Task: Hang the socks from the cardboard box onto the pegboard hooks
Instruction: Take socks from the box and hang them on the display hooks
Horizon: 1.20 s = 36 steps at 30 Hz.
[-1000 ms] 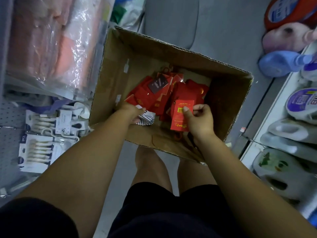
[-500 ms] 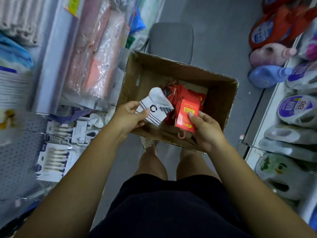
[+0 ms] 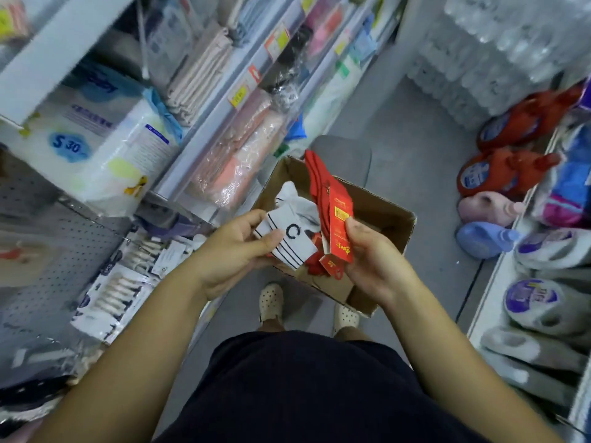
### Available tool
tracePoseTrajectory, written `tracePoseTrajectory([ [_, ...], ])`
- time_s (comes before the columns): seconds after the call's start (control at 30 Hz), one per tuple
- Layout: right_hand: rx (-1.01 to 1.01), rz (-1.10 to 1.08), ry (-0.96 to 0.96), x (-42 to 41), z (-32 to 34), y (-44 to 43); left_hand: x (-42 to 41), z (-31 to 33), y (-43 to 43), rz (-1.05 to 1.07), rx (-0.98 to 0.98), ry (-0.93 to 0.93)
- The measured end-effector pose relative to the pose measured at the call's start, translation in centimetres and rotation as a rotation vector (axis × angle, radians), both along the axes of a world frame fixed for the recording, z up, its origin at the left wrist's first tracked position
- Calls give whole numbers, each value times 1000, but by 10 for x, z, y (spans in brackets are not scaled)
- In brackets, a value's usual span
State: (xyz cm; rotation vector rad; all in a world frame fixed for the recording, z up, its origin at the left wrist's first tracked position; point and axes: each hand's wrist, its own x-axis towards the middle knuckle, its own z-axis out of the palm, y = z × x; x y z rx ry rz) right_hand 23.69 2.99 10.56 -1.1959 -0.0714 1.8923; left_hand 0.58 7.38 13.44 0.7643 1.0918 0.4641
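Floor (image 3: pixel 412 174): grey aisle
On it: jugs (image 3: pixel 486 239), stool (image 3: pixel 345 155), water packs (image 3: pixel 479 59), shoes (image 3: pixel 271 298)
Box (image 3: pixel 383 206): by shoes; support unclear

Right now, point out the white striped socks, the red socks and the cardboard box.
white striped socks (image 3: pixel 300 247), head view, white cuff
red socks (image 3: pixel 339 241), head view, paper label
cardboard box (image 3: pixel 377 209), head view, inner far wall

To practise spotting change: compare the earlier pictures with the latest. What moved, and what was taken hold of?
The left hand took hold of the white striped socks and lifted them out of the cardboard box. The right hand raised the red socks above the box. Unchanged: the right hand's grip.
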Motion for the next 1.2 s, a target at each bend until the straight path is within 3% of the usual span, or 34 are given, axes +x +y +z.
tracePoseTrajectory([
  [0.23,26,251,204,44,13,-11,38,8,-78,215,93,-38],
  [0.6,25,691,71,42,28,-26,52,20,-165,325,200,-46],
  [0.77,148,726,6,30,39,-33,52,32,-181,483,181,-287],
  [0.9,349,728,13,24,60,-37,47,42,-181,727,191,-221],
  [1.03,506,753,-25,14,78,-38,48,67,-173,783,265,-102],
  [1.2,586,785,-57,8,98,-28,44,89,-161,960,267,-171],
])
